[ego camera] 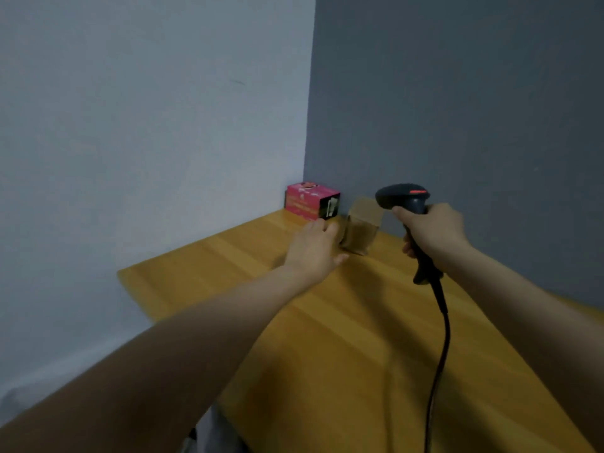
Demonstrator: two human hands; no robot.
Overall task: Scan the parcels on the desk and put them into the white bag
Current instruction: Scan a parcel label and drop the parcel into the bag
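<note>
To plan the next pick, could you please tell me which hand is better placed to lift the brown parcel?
The left hand: it lies right beside the brown parcel, fingers spread and holding nothing. The right hand grips the scanner, so it is occupied.

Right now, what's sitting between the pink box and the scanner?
A brown cardboard parcel stands between the pink box and the scanner, shown in the head view.
</note>
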